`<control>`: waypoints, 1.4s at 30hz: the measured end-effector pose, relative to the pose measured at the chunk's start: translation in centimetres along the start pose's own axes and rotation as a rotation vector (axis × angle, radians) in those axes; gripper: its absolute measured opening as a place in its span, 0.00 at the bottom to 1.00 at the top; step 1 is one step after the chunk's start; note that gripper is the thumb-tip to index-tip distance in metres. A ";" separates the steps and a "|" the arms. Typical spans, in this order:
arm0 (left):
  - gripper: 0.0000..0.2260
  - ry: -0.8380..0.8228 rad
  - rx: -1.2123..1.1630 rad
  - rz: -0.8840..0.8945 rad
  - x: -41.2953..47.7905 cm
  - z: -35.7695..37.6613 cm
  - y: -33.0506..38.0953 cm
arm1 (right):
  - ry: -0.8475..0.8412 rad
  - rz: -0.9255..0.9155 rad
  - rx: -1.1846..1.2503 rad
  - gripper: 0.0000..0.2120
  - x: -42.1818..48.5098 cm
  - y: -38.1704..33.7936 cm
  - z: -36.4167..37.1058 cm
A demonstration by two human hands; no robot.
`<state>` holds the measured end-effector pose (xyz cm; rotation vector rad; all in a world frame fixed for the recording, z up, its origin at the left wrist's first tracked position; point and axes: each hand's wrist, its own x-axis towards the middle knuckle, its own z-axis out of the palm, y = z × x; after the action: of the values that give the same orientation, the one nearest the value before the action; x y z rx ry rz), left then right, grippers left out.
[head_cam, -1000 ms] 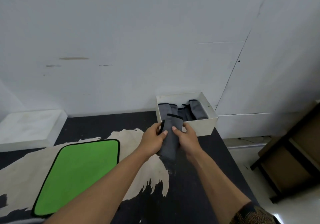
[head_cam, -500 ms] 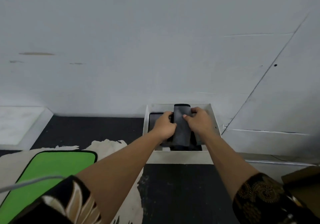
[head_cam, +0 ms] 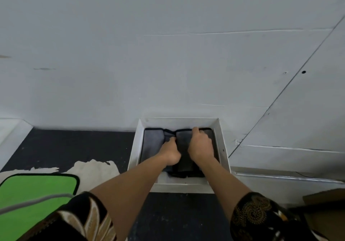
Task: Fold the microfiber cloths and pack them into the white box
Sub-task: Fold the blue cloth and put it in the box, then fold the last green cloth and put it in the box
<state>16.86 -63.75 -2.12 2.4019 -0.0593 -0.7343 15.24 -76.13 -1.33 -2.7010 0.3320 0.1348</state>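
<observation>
While I watch through the head camera, a green cloth (head_cam: 35, 194) with a black hem lies flat on the dark table (head_cam: 74, 147) at eight o'clock in my view, and a grey cord (head_cam: 33, 202) crosses it. Toward three o'clock from it stands the white box (head_cam: 134, 153), set against the wall (head_cam: 168, 54) at the table's twelve o'clock edge. Inside, a lighter grey folded cloth (head_cam: 153, 141) lies along the box's nine o'clock wall. The left hand (head_cam: 169, 152) is down in the box just beside it, fingers curled and pinching the nine o'clock edge of the dark grey cloth (head_cam: 183, 147). That cloth lies lengthwise in the middle of the box, running from six to twelve o'clock, between the two hands. The right hand (head_cam: 200, 145) sits on its three o'clock side, fingers bent over the far end and gripping it. More dark folded fabric shows beneath that hand; I cannot tell how many pieces. A patterned sleeve (head_cam: 257, 218) covers the right upper arm, and a brown carton (head_cam: 324, 201) sits at four o'clock.
</observation>
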 end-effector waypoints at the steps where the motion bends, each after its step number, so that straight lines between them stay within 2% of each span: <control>1: 0.24 -0.006 0.027 0.009 0.1 0.1 0.0 | -0.010 -0.015 -0.033 0.16 -0.1 0.0 0.2; 5: 0.20 0.024 0.061 0.047 0.1 0.1 0.2 | 0.028 -0.121 -0.212 0.12 -0.5 -0.2 0.8; 8: 0.23 -0.008 0.114 0.064 -0.2 -0.1 0.1 | -0.105 -0.139 -0.310 0.14 -0.7 0.1 1.2; 10: 0.27 -0.051 0.156 0.082 -0.7 -0.2 0.1 | -0.184 -0.140 -0.325 0.17 -0.8 0.3 1.1; 14: 0.28 -0.048 0.246 0.154 -2.0 -1.0 -0.3 | -0.180 -0.135 -0.279 0.19 -1.8 -0.3 0.4; 17: 0.31 0.009 0.390 0.215 -3.8 -2.2 -1.0 | -0.133 -0.114 -0.259 0.21 -3.6 -1.5 -0.3; 22: 0.27 0.180 0.569 0.400 -8.0 -5.1 -2.9 | 0.048 -0.088 -0.175 0.22 -7.7 -4.9 -0.9; 27: 0.29 0.295 0.633 0.442 -13.3 -8.6 -8.7 | 0.154 -0.058 -0.108 0.25 -14.4 -10.7 0.2; 31: 0.29 0.333 0.646 0.394 -18.1 -11.5 -16.0 | 0.150 -0.062 -0.065 0.25 -19.7 -16.5 3.7; 35: 0.29 0.332 0.649 0.269 -22.6 -14.2 -26.2 | 0.095 -0.070 0.018 0.26 -24.5 -23.3 9.8; 42: 0.31 0.167 0.572 -0.154 -28.9 -15.7 -45.6 | -0.209 -0.138 0.038 0.24 -31.6 -31.0 20.8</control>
<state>-5.41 -12.14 -3.85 3.0343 -0.0162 -0.6427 -8.48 -33.40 -3.59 -2.6319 0.0847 0.3625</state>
